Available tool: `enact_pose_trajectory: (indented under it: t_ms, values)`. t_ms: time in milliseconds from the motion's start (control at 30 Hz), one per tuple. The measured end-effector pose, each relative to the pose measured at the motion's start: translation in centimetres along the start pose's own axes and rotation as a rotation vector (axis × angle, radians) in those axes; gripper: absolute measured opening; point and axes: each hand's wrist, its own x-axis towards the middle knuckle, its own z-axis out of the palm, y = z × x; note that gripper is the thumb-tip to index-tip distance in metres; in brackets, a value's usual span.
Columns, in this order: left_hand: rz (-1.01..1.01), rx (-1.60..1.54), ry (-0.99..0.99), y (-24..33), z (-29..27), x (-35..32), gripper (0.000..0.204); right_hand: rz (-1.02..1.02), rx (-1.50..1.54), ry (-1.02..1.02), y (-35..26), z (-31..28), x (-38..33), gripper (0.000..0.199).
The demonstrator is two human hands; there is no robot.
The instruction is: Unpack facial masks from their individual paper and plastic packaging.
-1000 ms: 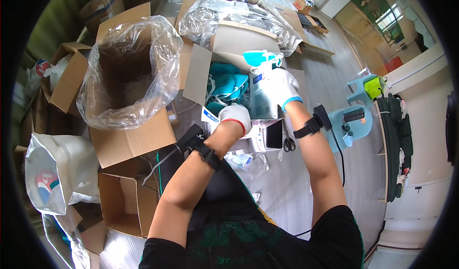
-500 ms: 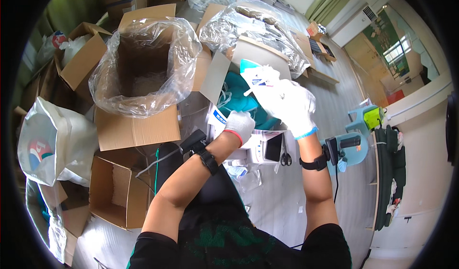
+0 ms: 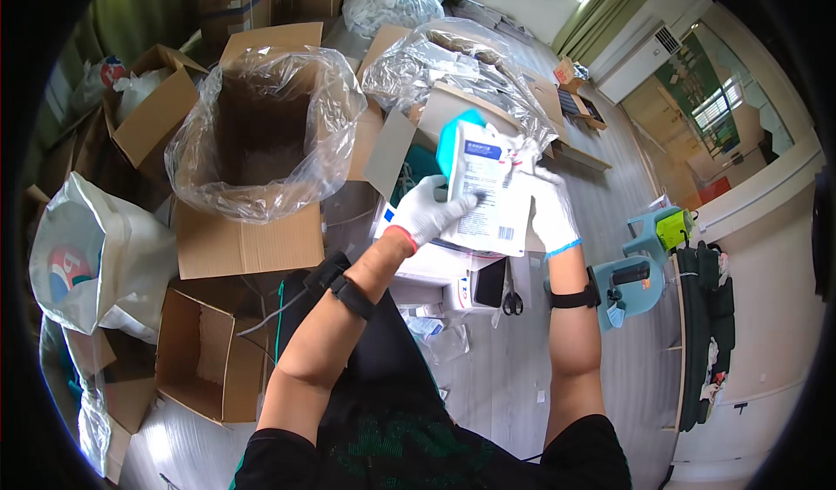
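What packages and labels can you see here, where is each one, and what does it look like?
Pouch: flat white packet with a blue band on top and a printed label, held up by left hand and right hand.
Lined box: open brown carton, clear bag inside, left of the pouch.
Second lined box: brown, crumpled clear plastic, behind the pouch.
Small box: open brown carton, lower left.
White sack: far left, coloured print.
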Motion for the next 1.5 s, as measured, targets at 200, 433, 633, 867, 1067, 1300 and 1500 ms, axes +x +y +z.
enact_pose_trajectory:
  t_ms: [200,433,633,867,1067,1300,1500]
  values:
    - [-0.113,-0.421,-0.075,1.3,-0.8,-0.1,0.035,-0.199,-0.447,-0.36,5.7,0.8,0.3,0.026]
    - [0.502,0.529,0.204,3.0,-0.6,-7.8,0.022,0.239,0.561,-0.032,5.8,0.5,2.0,0.031]
    - [0.651,0.722,0.253,2.2,-1.6,-10.7,0.021,-0.249,0.01,-0.395,0.7,0.6,-2.7,0.063]
    - [0.461,0.749,0.082,2.0,-1.1,-13.1,0.015,-0.321,-0.271,-0.482,1.8,4.3,-8.5,0.015]
    - [0.418,0.883,-0.062,-2.8,-1.9,-15.6,0.024,0.134,0.289,-0.191,11.9,6.7,-16.3,0.015]
    - [0.289,1.036,-0.113,-10.3,1.8,-19.7,0.035,-0.243,-0.583,0.321,17.8,-0.3,-19.4,0.013]
    - [0.159,1.054,-0.17,-10.6,1.9,-21.2,0.021,0.182,-1.236,0.374,20.5,-7.7,-15.9,0.04]
